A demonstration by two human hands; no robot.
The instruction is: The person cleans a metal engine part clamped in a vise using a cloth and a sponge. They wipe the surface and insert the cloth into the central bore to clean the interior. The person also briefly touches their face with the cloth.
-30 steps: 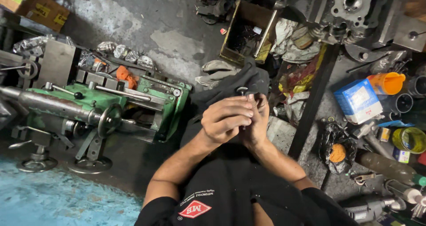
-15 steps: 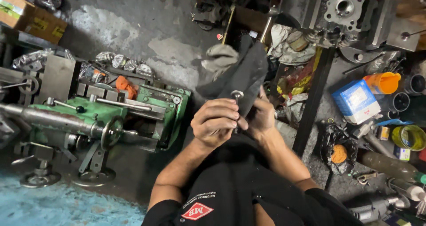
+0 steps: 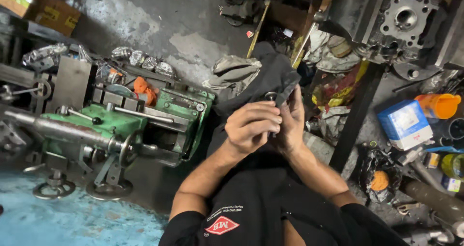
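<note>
Both hands up at chest height: left hand (image 3: 253, 127) fingers clamped on small round metal part (image 3: 270, 96), right hand (image 3: 291, 123) cupping dark cloth (image 3: 270, 77) behind it; imo keep part pinned vs cloth, wipe w/ short strokes.

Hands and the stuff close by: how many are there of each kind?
Hands: 2, left hand, right hand
Small metal part held between them: 1
Dark cloth around the part: 1
Green machine: 1
Blue and white box: 1
Orange cup: 1
Total: 7
</note>
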